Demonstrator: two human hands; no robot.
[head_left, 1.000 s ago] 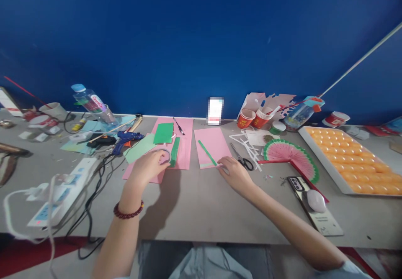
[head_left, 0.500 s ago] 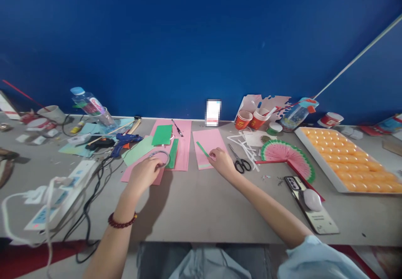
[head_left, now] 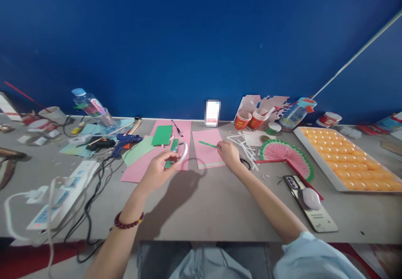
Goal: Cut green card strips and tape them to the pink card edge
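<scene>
My left hand [head_left: 160,170] pinches a roll of tape [head_left: 183,152] by its edge, raised above the table and tilted. The fingers of my right hand [head_left: 228,153] are closed on the end of a thin green paper strip [head_left: 207,144], which lies over a pink paper sheet [head_left: 209,155]. A pale green band runs along that sheet's lower edge. Beneath and beyond my left hand, a green paper piece [head_left: 162,135] and a black pen [head_left: 177,128] rest on larger pink paper [head_left: 185,139]. Scissors [head_left: 245,163] are partly hidden behind my right hand.
To the right lie a watermelon-patterned paper fan [head_left: 282,155], a phone [head_left: 314,212] and an orange-filled tray [head_left: 348,157]. Red paper cups [head_left: 243,120] stand at the back. On the left are a blue glue gun [head_left: 125,143], a power strip [head_left: 67,195] with cables and a plastic bottle [head_left: 92,105].
My left hand has lifted the tape roll and moved right, turning it more upright. My right hand has shifted slightly right with the green strip, which now lies flatter.
</scene>
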